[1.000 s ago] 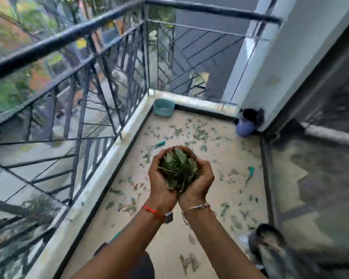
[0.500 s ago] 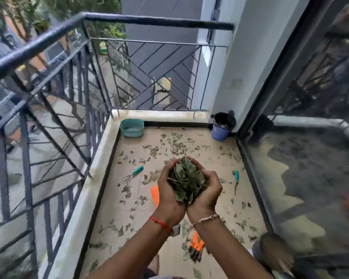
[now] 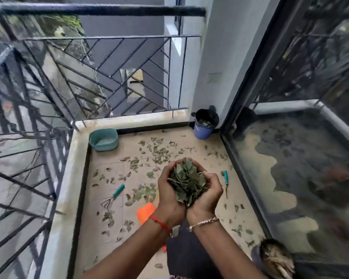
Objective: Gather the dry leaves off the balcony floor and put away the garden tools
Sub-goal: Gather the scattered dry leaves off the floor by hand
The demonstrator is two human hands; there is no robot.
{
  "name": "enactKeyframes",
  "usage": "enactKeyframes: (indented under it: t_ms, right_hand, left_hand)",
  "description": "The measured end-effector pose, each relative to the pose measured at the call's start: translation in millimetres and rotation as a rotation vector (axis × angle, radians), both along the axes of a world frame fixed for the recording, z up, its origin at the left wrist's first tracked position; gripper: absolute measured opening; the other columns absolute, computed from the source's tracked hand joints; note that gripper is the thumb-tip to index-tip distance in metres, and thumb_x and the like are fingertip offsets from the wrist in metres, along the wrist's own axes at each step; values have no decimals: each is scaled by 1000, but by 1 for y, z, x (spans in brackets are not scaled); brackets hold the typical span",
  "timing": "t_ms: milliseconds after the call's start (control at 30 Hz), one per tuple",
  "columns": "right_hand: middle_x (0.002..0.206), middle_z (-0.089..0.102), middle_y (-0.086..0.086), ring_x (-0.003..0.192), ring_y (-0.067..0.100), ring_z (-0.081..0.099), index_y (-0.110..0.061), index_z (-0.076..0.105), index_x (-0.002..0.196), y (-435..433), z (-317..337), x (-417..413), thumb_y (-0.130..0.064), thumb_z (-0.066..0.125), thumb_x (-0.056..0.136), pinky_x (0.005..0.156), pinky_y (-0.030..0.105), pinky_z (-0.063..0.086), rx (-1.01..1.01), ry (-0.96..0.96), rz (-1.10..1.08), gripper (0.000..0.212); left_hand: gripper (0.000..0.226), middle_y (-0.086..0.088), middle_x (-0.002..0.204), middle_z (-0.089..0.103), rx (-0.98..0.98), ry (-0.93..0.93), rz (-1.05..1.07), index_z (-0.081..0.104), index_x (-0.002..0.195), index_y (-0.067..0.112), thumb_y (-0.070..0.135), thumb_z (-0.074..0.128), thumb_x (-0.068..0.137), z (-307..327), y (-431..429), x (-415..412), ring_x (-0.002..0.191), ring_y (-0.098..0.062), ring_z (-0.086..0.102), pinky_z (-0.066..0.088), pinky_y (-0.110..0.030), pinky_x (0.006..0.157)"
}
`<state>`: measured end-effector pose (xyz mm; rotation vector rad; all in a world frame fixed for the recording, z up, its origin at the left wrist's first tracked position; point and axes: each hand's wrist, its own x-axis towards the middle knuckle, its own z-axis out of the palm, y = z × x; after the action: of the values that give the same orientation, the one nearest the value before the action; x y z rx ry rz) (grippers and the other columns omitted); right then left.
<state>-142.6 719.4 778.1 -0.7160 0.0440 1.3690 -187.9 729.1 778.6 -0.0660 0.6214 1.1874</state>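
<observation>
My left hand (image 3: 169,196) and my right hand (image 3: 207,195) are cupped together, wrists touching, and hold a heap of dry leaves (image 3: 186,181) above the balcony floor. More dry leaves (image 3: 156,151) lie scattered over the beige floor ahead. A small hand rake with a teal handle (image 3: 114,195) lies on the floor to the left. A second teal-handled tool (image 3: 226,179) lies to the right of my hands. A blue bin lined with a black bag (image 3: 205,125) stands in the far right corner with some leaves inside.
A teal tub (image 3: 104,139) sits in the far left corner. An orange object (image 3: 146,212) lies on the floor under my left wrist. A dark metal railing (image 3: 48,93) bounds the left and far sides, a glass door (image 3: 302,158) the right. A dark pot (image 3: 274,258) stands near right.
My cupped hands keep the same hold on the leaves. The view has swung right and closer to the far corner, so the bin and tub appear larger.
</observation>
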Motion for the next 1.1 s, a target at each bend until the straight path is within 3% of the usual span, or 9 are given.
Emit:
enactKeyframes:
  t_ms: [100, 233, 333, 400, 467, 600, 700, 833, 1100]
  right_hand:
    - [80, 70, 14, 74, 27, 67, -8, 75, 68, 58, -11, 25, -15, 33, 81, 69, 31, 55, -17, -38, -5, 44]
    - [83, 70, 13, 79, 29, 66, -10, 74, 70, 155, -11, 72, -25, 51, 57, 79, 37, 50, -18, -56, 6, 30]
    - [75, 70, 11, 70, 24, 68, -9, 74, 64, 222, -4, 116, -19, 42, 68, 64, 28, 55, -48, -73, 11, 34]
    - [72, 70, 10, 65, 21, 68, -8, 74, 61, 268, -3, 145, -14, 34, 79, 56, 24, 55, -44, -63, -6, 44]
    - [70, 70, 10, 62, 20, 68, -7, 73, 59, 303, 0, 168, -13, 28, 86, 54, 22, 54, -93, -65, -12, 52]
    - [71, 69, 13, 62, 23, 68, -4, 72, 62, 371, -1, 199, -12, 35, 78, 54, 25, 56, -128, -19, -18, 41]
    - [78, 69, 15, 68, 25, 68, -1, 71, 70, 425, -18, 223, -18, 41, 64, 60, 27, 57, -149, -34, -5, 35]
    - [78, 70, 13, 70, 24, 68, -4, 73, 65, 497, -53, 251, -16, 37, 74, 64, 27, 57, -210, -35, 22, 39]
    - [89, 71, 16, 88, 27, 66, -1, 73, 65, 659, -152, 305, -17, 39, 62, 76, 32, 53, -304, -147, 35, 37]
  left_hand:
    - [38, -4, 67, 68, -44, 51, -17, 69, 59, 13, 22, 47, 88, -7, 57, 25, 56, -17, 65, 55, -23, 57]
    - [49, -6, 69, 68, -31, 27, -20, 71, 56, 11, 23, 39, 92, -9, 154, 76, 56, -18, 66, 55, -23, 57]
    - [57, -5, 58, 68, -46, 53, -6, 70, 49, 10, 21, 36, 93, -2, 223, 117, 50, -16, 65, 54, -20, 51]
    - [53, -4, 60, 68, -57, 34, 21, 70, 51, 11, 21, 39, 92, -8, 268, 146, 52, -15, 65, 53, -20, 54]
    - [40, -5, 70, 70, -92, -7, -6, 73, 62, 11, 23, 45, 87, -11, 302, 168, 62, -17, 66, 53, -24, 67]
    - [26, -9, 96, 63, -149, -95, 3, 64, 94, 10, 26, 54, 76, -26, 371, 202, 87, -22, 59, 42, -33, 92]
    - [22, -7, 88, 66, -170, -106, 33, 66, 86, 9, 23, 52, 76, -43, 427, 228, 79, -20, 62, 45, -31, 86]
    - [22, -7, 78, 68, -218, -47, 51, 70, 76, 7, 21, 53, 71, -66, 496, 255, 70, -19, 64, 53, -28, 73]
    - [14, -4, 69, 64, -344, -130, 114, 61, 66, 10, 19, 53, 73, -154, 657, 307, 61, -17, 63, 54, -25, 63]
